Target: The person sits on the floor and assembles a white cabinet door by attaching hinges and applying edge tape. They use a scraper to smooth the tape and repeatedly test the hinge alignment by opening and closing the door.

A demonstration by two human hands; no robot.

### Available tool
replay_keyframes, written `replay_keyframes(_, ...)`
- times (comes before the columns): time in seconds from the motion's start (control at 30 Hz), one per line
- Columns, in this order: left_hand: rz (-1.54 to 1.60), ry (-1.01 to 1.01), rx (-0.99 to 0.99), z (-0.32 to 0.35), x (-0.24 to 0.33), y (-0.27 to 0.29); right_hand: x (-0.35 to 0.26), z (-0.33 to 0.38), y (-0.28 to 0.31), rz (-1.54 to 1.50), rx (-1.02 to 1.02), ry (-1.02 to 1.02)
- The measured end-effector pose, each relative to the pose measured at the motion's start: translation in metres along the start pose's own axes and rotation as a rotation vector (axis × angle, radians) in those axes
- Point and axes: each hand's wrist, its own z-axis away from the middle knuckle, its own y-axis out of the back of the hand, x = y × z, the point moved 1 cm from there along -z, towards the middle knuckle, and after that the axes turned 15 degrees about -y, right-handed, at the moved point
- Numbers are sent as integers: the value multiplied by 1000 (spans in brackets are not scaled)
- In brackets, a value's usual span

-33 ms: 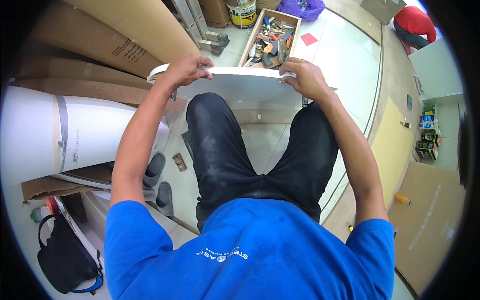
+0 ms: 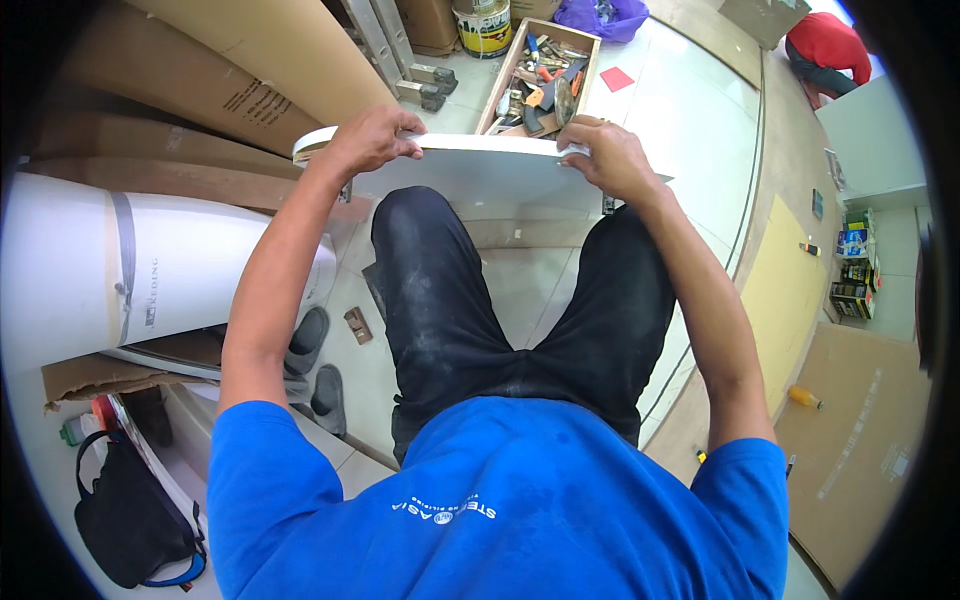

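Note:
A white panel stands on edge across the front of my knees, its long upper edge toward me. My left hand grips that edge near its left end, thumb on my side and fingers curled over. Toward the right end, my right hand pinches the same edge between thumb and fingers. A curved strip of white edging shows at the panel's left end, partly behind my left wrist. Small metal hardware is visible below the panel by my right knee. The panel's far face is hidden.
Beyond the panel lies a wooden box full of hand tools. Cardboard and a white wrapped roll crowd the left. A wooden hand plane and grey slippers lie on the floor. A person in red crouches far right.

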Motion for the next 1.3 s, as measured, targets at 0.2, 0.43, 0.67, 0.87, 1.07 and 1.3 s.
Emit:
replay_keyframes(0.2,-64,8,27,-6,-1,-3,-6,-5,1,36,18,-45)
replay_keyframes(0.43,-223,-66,107,1,9,-11,-26,-10,-28,-61,-5,130)
replay_keyframes(0.67,-231,-217,74,-4,2,28,-26,-14,-40,129,13,187)
replay_keyframes(0.87,-146,-159,66,2,-12,5,-30,-4,-42,92,-56,131)
replay_keyframes(1.07,-89,-117,111,9,-20,-6,-29,-2,-42,57,-74,103)
replay_keyframes(1.3,-79,-72,113,9,-19,-13,-30,-2,-43,75,-60,131)
